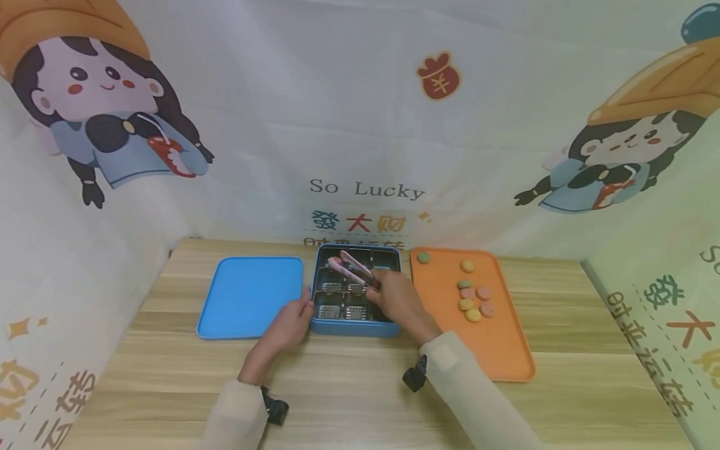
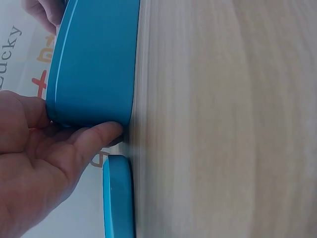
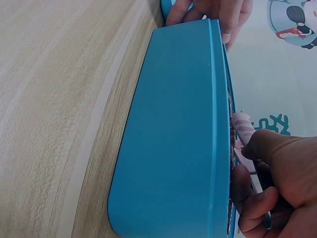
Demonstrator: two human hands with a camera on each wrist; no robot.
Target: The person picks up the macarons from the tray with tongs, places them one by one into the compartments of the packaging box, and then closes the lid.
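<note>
In the head view, a blue box with a dark divided insert stands at the middle of the table. My right hand grips pink tongs with a dark handle part, their tips over the back left compartments. A small reddish piece shows at the tips. My left hand holds the box's left end. In the left wrist view, its thumb and fingers span that end between rim and base. The right wrist view shows the tongs low at the box's rim.
A blue lid lies left of the box. To the right, an orange tray carries several macaron-like pieces in yellow, pink and green. A printed cloth hangs behind the wooden table.
</note>
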